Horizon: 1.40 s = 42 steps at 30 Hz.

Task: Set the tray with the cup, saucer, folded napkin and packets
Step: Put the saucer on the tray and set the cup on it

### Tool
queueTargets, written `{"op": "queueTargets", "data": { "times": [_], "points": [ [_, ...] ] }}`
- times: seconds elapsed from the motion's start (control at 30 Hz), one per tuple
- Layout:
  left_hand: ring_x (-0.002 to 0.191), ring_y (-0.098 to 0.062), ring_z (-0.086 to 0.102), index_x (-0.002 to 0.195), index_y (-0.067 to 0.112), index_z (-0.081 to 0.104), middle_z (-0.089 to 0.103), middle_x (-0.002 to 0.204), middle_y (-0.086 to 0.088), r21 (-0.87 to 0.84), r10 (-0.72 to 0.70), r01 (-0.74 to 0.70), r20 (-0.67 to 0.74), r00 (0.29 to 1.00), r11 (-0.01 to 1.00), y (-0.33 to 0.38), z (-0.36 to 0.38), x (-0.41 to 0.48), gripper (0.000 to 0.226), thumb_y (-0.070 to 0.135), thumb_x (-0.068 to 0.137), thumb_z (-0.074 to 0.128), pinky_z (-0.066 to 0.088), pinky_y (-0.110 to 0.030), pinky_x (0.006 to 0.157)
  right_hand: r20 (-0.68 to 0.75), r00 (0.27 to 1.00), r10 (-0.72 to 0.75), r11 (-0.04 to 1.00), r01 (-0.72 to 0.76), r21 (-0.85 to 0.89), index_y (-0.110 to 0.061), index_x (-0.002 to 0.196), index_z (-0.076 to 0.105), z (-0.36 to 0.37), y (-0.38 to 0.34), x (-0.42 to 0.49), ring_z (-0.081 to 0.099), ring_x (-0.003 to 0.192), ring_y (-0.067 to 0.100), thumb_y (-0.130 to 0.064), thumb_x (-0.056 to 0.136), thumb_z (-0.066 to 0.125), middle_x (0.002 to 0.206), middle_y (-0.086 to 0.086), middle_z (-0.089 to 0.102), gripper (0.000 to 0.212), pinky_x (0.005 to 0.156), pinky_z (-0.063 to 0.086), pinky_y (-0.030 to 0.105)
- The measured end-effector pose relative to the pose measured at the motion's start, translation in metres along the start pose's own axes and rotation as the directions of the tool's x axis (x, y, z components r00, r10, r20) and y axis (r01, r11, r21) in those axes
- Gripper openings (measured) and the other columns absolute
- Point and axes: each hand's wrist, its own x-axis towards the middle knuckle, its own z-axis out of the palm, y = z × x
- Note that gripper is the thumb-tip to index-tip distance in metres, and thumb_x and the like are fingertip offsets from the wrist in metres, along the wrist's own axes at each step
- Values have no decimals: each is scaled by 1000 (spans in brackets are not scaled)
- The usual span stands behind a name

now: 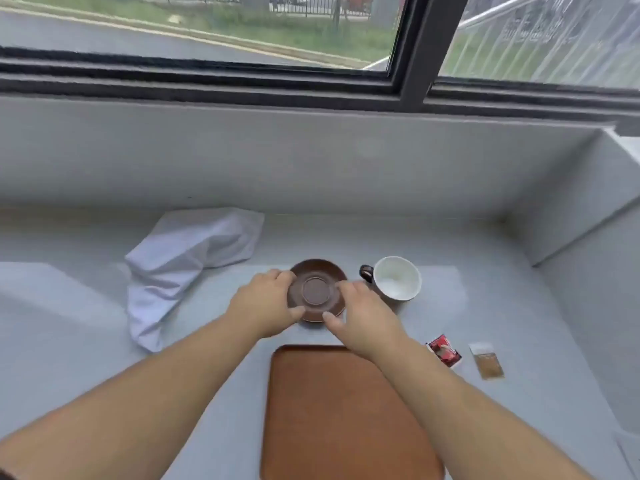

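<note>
A brown saucer sits on the grey counter just beyond the far edge of the brown tray. My left hand grips its left rim and my right hand grips its right rim. To the right of the saucer stands a cup, white inside with a dark handle. A crumpled white napkin lies unfolded to the left. A red packet and a brown packet lie on the counter right of the tray. Nothing lies on the tray.
The grey counter ends at a low grey wall below a dark-framed window. A raised ledge rises at the right. A pale raised slab lies at the left.
</note>
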Motion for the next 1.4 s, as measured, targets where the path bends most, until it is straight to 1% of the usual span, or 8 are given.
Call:
{"op": "queueTargets", "data": {
  "times": [0.2,0.37,0.53,0.73,0.93,1.07,1.2,1.4],
  "points": [
    [132,-25,53,155,23,34,51,153,-3,-413,-213,239,109,971,878,2,36,30,81,45,84,69,47,-38,100,161,975,151,983,-165,80,-29,157,19,34,17,29,60,121,30,-46,90,58,151,8,41,79,83,52,39],
    [136,-29,53,161,17,26,50,156,-6,-587,-360,383,163,919,713,-1,48,48,80,36,93,63,46,-40,107,150,957,249,914,-284,291,-23,162,15,40,17,48,61,121,31,-32,90,57,146,10,52,84,97,54,42],
    [109,-33,69,150,16,49,67,130,-8,-608,-372,391,165,914,691,-13,46,44,57,30,95,61,57,-46,98,142,920,364,813,-389,434,-11,155,30,35,16,60,57,124,34,-17,94,52,147,14,50,65,87,46,35],
    [59,-14,75,95,19,72,77,64,2,-669,-321,370,203,925,645,-20,38,11,8,18,91,65,66,-36,67,98,915,390,791,-388,472,-16,112,69,16,28,37,65,83,26,-7,91,51,81,-7,64,29,66,51,28],
    [66,-20,78,90,14,70,79,69,-6,-618,-197,394,364,910,680,-8,57,-34,7,20,92,69,63,-33,61,204,892,404,790,-453,414,-27,86,66,14,48,-15,74,71,32,-14,86,57,76,0,68,16,66,65,52],
    [65,-21,77,89,10,64,80,82,-16,-573,-134,397,446,885,717,1,82,-60,11,19,93,69,60,-33,60,234,877,420,808,-479,343,-24,87,67,29,62,-49,73,79,31,-15,83,57,80,-1,70,14,78,63,48],
    [60,-16,75,89,12,59,80,85,-15,-530,-108,380,473,874,758,11,100,-77,13,21,94,68,61,-33,59,240,859,452,784,-511,354,-12,90,65,43,72,-78,61,62,23,-6,89,56,74,2,63,11,58,60,35],
    [58,-15,74,93,8,62,80,82,-14,-505,-122,376,465,877,777,17,112,-89,14,21,93,69,61,-33,60,249,836,489,742,-549,385,-8,94,64,56,80,-99,68,70,32,-9,91,57,81,9,65,8,59,62,40]
  ]
}}
